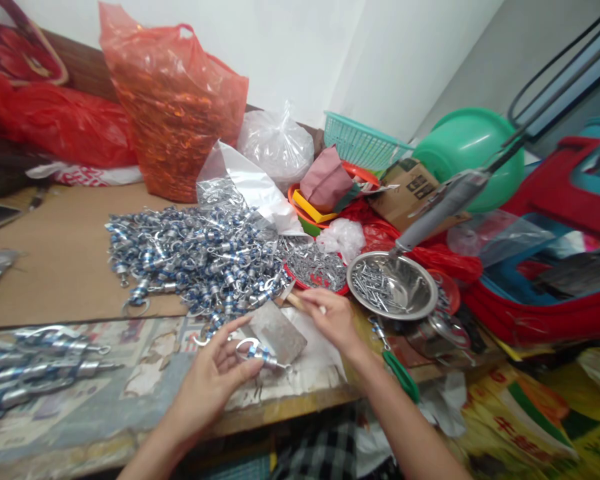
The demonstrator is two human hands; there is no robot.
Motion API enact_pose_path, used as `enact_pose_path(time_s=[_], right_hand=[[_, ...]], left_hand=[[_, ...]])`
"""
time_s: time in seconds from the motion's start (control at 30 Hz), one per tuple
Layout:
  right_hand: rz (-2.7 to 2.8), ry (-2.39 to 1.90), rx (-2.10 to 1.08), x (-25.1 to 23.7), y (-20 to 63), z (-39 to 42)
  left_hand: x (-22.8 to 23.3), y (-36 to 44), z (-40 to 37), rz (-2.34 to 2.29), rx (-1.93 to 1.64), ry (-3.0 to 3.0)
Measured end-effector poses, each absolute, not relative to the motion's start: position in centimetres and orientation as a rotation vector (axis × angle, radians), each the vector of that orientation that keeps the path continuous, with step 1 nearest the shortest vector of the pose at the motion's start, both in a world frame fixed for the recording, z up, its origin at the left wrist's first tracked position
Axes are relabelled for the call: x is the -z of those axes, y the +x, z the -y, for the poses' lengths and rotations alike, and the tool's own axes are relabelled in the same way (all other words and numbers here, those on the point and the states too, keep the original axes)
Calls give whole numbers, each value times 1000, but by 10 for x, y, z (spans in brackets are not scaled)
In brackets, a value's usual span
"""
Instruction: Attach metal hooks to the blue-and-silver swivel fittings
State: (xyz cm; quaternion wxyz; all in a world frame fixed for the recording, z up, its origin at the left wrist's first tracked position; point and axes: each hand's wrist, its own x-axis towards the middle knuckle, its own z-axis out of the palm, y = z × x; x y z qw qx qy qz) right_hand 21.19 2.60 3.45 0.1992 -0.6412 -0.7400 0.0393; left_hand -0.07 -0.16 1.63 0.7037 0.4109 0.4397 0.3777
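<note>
My left hand [213, 377] pinches a small silver-and-blue metal hook piece [266, 355] between thumb and fingers, its curved hook toward the palm and a ringed pin end pointing right. Just behind it, a grey metal block [283, 331] lies on a pale sheet at the bench edge. The fingers of my right hand [333, 320] close round a tool with a wooden handle [296, 302]; its head is too blurred to identify. Beyond both hands spreads a large heap of similar hook pieces [205, 260].
At right, a steel bowl [417, 293] holds nails or pins, beside a red tray of small metal parts [315, 267]. A grey-handled lever [440, 207] slants above the bowl. Several hook pieces [45, 360] lie at left. A bulging red bag [180, 113] stands behind the heap.
</note>
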Motion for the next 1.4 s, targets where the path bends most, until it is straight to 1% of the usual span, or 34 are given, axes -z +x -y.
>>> enact_pose_path(time_s=[0.1, 0.2, 0.33, 0.5, 0.6, 0.67, 0.77, 0.8, 0.9, 1.07, 1.17, 1.3, 1.4], right_hand=[[2095, -1987, -23, -32, 254, -68], [2197, -2068, -41, -24, 277, -96], [2277, -2089, -84, -15, 279, -111], [2206, -2052, -151, -17, 277, -122], [2104, -1967, -162, -23, 264, -110], [2066, -1870, -191, -27, 246, -87], [2061, -1659, -343, -31, 211, -40], [2030, -1517, -449, -32, 201, -26], [2009, -1285, -622, -34, 181, 3], [2004, -1267, -739, -34, 176, 0], [2087, -1238, -736, -29, 172, -10], [2189, -1257, -605, -22, 162, -15], [2123, -1226, -593, -22, 163, -13]], left_hand=[[-21, -1, -2, -932, -754, 921], [-21, 1, -5, -896, -727, 915], [-14, 2, -11, -835, -734, 869], [-8, 0, -14, -853, -776, 848], [-8, 0, -13, -859, -786, 841], [-9, 0, -12, -855, -778, 842], [-12, 0, -12, -855, -766, 850], [-12, 0, -12, -855, -764, 855], [-14, 1, -11, -857, -767, 876], [-14, 1, -10, -862, -776, 898], [-10, 1, -11, -839, -792, 891], [-2, 1, -11, -810, -811, 882], [4, 2, -12, -821, -818, 878]])
